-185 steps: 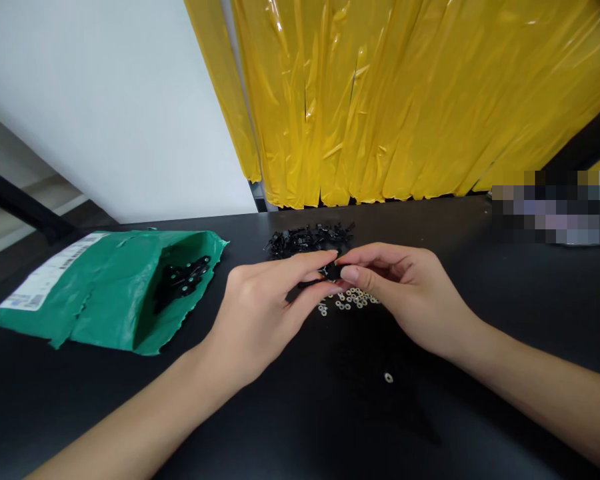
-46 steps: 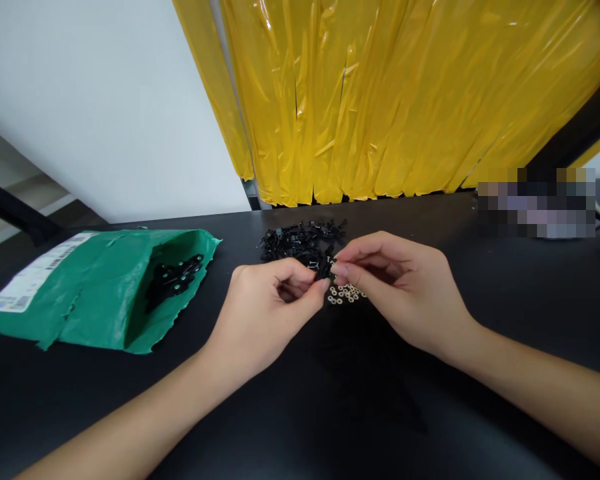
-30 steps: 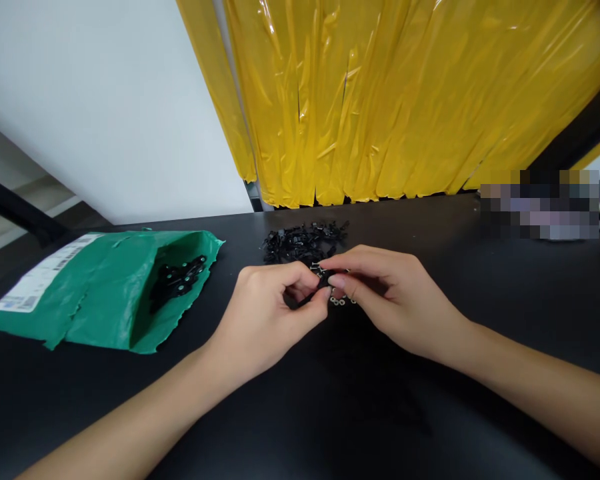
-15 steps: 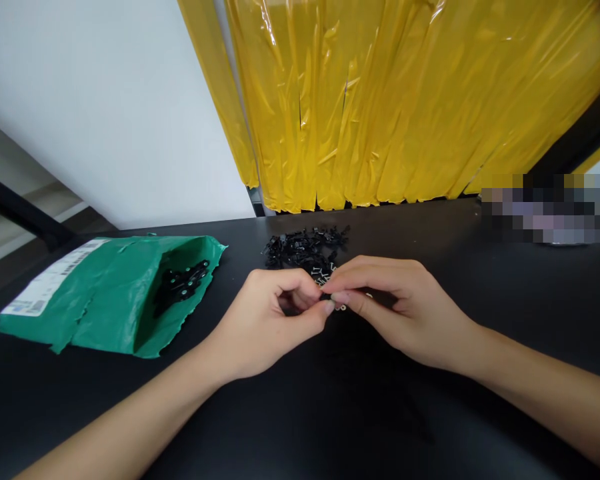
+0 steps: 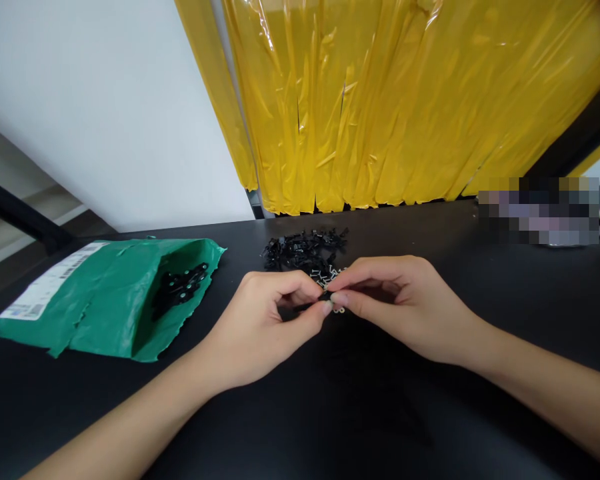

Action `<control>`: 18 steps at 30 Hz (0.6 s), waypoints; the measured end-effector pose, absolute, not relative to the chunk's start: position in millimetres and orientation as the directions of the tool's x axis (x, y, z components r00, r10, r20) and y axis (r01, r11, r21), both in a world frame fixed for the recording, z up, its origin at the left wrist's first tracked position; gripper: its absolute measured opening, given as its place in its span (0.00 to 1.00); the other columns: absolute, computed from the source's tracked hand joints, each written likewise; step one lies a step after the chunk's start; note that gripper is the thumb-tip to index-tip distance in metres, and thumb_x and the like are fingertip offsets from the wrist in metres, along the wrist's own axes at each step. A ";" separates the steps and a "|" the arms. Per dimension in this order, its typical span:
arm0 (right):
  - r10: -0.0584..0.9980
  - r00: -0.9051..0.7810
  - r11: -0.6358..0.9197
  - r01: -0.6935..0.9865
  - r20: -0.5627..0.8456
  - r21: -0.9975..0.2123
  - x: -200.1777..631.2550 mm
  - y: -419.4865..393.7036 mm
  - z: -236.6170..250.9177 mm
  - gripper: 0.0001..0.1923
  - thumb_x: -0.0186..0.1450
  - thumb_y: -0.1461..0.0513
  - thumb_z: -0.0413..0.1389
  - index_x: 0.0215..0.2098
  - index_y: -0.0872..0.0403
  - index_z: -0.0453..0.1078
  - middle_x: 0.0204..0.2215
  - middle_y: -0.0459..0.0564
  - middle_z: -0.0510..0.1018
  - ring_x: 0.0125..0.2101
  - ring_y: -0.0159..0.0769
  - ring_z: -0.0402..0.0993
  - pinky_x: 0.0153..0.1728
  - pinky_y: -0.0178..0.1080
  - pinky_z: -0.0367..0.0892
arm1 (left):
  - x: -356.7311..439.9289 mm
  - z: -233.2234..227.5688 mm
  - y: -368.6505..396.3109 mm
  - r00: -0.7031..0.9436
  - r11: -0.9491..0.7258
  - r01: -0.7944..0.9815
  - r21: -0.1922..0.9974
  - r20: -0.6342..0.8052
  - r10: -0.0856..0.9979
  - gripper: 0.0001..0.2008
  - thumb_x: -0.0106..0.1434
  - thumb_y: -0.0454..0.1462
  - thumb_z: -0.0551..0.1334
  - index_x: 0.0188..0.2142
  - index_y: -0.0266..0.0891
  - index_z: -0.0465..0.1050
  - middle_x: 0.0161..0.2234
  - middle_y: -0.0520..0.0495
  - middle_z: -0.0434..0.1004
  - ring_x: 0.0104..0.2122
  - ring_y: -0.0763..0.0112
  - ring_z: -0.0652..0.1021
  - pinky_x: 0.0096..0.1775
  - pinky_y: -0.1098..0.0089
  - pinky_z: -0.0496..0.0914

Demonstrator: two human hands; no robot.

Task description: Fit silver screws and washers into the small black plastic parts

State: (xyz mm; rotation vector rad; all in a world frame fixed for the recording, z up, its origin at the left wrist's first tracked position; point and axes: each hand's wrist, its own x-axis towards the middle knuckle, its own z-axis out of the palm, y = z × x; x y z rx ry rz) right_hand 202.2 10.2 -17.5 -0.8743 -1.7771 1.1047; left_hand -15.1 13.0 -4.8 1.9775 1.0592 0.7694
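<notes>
My left hand (image 5: 267,320) and my right hand (image 5: 400,303) meet fingertip to fingertip just above the black table (image 5: 330,413). Together they pinch a small black part (image 5: 314,306) between thumbs and forefingers. Directly behind the fingers lies a heap of small black parts (image 5: 303,247), and a few silver rivets (image 5: 330,272) show at its near edge. Small pale washers (image 5: 338,309) peek out under my right fingertips; most of that pile is hidden by the hand.
A torn green mailing bag (image 5: 105,297) with a white label lies at the left, black linked pieces (image 5: 180,285) spilling from its open mouth. Yellow plastic sheeting (image 5: 405,100) hangs behind the table. A blurred object (image 5: 537,210) sits at the far right.
Both hands have sunk slightly toward the table and drawn closer together, the fingertips closing on the small black part. The washers are now mostly covered by my right hand.
</notes>
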 end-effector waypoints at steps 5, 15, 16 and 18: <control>0.881 -0.386 0.343 0.119 0.275 -0.932 203.3 11.7 -19.3 0.07 0.66 0.63 0.66 0.42 0.48 0.84 0.34 0.43 0.85 0.33 0.27 0.81 0.35 0.27 0.75 | -15.4 -5.3 14.8 0.473 -0.374 0.431 0.821 0.147 0.869 0.09 0.68 0.39 0.65 0.33 0.36 0.80 0.29 0.49 0.82 0.29 0.71 0.78 0.30 0.72 0.71; 0.880 -0.353 0.391 0.158 0.317 -0.907 202.0 12.1 -22.6 0.06 0.66 0.65 0.65 0.41 0.51 0.84 0.35 0.44 0.86 0.35 0.28 0.83 0.37 0.27 0.77 | -15.0 -7.6 20.5 0.422 -0.431 0.418 0.800 0.250 0.872 0.05 0.65 0.39 0.70 0.36 0.39 0.82 0.32 0.53 0.86 0.31 0.75 0.82 0.34 0.78 0.75; 0.874 -0.350 0.413 0.169 0.337 -0.895 201.7 12.0 -23.0 0.07 0.66 0.65 0.64 0.41 0.51 0.83 0.35 0.43 0.87 0.35 0.27 0.83 0.37 0.26 0.77 | -15.3 -8.4 21.0 0.403 -0.433 0.405 0.805 0.268 0.875 0.06 0.64 0.39 0.71 0.38 0.39 0.82 0.34 0.53 0.86 0.32 0.74 0.83 0.36 0.78 0.76; 0.862 -0.350 0.447 0.182 0.367 -0.876 200.9 11.9 -24.0 0.07 0.66 0.66 0.64 0.42 0.51 0.83 0.37 0.42 0.87 0.36 0.27 0.84 0.38 0.25 0.77 | -16.3 -9.2 21.7 0.391 -0.444 0.376 0.813 0.296 0.872 0.07 0.64 0.39 0.72 0.41 0.40 0.82 0.37 0.53 0.87 0.35 0.73 0.84 0.39 0.77 0.78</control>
